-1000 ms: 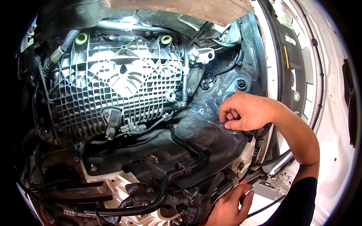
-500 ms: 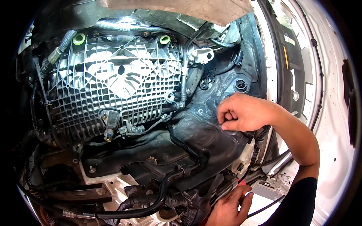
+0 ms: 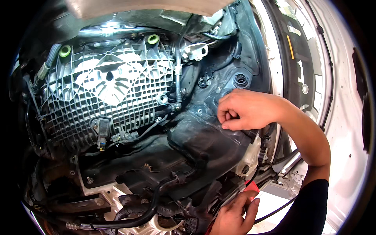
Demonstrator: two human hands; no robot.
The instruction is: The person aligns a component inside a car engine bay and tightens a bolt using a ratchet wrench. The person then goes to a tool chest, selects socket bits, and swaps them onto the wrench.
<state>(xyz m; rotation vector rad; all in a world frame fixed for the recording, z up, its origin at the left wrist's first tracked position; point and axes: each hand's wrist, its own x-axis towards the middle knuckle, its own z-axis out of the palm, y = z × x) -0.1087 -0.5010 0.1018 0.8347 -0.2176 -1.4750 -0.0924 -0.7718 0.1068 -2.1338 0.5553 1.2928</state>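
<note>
My right hand point(image 3: 248, 110) hovers over the black plastic liner point(image 3: 203, 137) on the right of the engine bay, just below a round opening point(image 3: 241, 80). Its fingers are curled in with the thumb pressed close; what they pinch, if anything, is hidden. At the lower edge my left hand point(image 3: 235, 215) rests by the front frame, fingers bent over a red object point(image 3: 251, 188). Only the end of that object shows past the fingertips, so its kind stays unclear. A bright ribbed engine cover point(image 3: 105, 90) fills the upper left.
A sensor with a connector point(image 3: 102, 133) sits on the cover's lower edge. A black hose point(image 3: 156, 203) curves across the front. Near the right hand stands a whitish reservoir point(image 3: 248, 158). The white body panel point(image 3: 344, 156) borders the right side, and a beige panel point(image 3: 141, 8) overhangs the top.
The view has shifted, so the engine parts lie further left. My right hand keeps its curled shape, slightly further left. More of the red object shows beyond my left fingers.
</note>
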